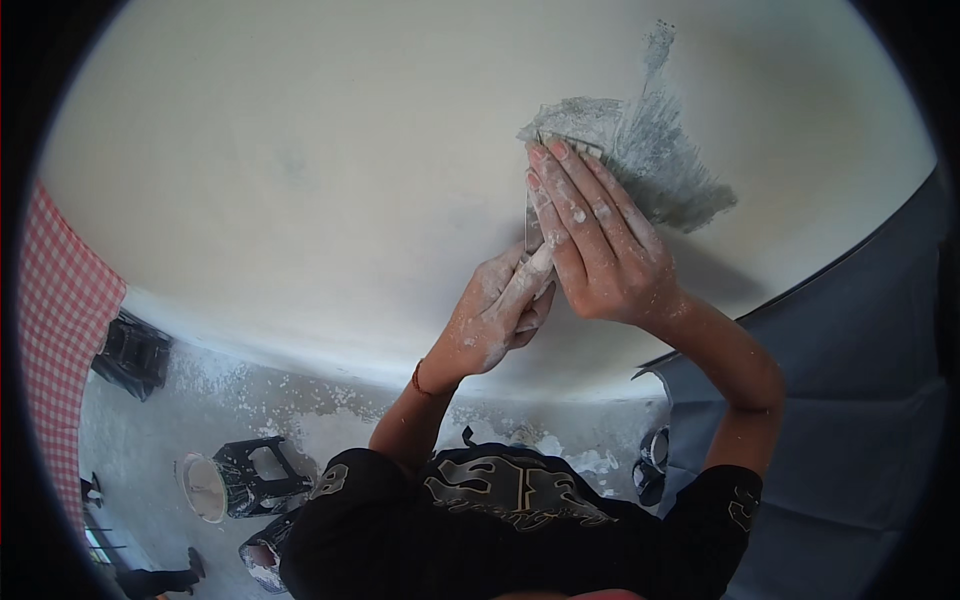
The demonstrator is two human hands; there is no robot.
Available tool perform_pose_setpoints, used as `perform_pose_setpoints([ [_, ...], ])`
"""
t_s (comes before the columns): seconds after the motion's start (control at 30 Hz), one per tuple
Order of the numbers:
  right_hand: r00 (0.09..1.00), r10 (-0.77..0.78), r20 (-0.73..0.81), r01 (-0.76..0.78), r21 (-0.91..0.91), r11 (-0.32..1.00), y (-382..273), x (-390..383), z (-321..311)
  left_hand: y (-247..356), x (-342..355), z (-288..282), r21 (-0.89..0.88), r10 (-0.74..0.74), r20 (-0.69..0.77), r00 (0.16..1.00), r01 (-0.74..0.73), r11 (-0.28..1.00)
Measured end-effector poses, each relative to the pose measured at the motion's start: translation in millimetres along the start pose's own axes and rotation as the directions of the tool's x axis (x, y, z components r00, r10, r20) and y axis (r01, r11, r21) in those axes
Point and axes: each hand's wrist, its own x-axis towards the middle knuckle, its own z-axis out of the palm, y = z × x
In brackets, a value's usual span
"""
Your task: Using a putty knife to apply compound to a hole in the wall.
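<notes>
Grey plaster streaks the pale wall; at its lower-left edge sits a scraper, its handle wrapped by the left hand's fingers, the right hand (white-smeared) laid flat over its blade, fingers together.

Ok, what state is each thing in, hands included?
Scraper: held, partly hidden
Left hand: closed around the scraper's handle, dusty white
Right hand: opened flat over the scraper's blade
Wall patch: grey, unevenly smeared
Round container: open, pale inside
Floor: spattered white
Checked cloth: hanging
Dark sheet: hanging, creased
</notes>
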Motion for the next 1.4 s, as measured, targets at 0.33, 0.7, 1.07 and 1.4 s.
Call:
perform_pose_setpoints([
  [0.33, 1.0, 0.004, -0.001, -0.004, -0.051, 0.999, 3, -2, 1, 4, 3, 5, 0.021, 0.026, 0.01, 1.0, -0.026, 0.999],
  [0.7, 1.0, 0.01, 0.004, -0.01, -0.035, 0.999, 4, -3, 0, 4, 3, 9, 0.025, 0.019, -0.004, 1.0, -0.019, 1.0],
  [1.07, 0.999, 0.03, -0.024, -0.031, -0.033, 0.999, 2, -5, 5, 4, 4, 9, 0.023, 0.029, -0.001, 1.0, -0.029, 0.999],
  [1.4, 0.999, 0.026, -0.025, -0.026, 0.005, 1.0, -1, -7, 4, -2, -3, 13, 0.01, 0.031, -0.031, 0.999, -0.031, 0.999],
])
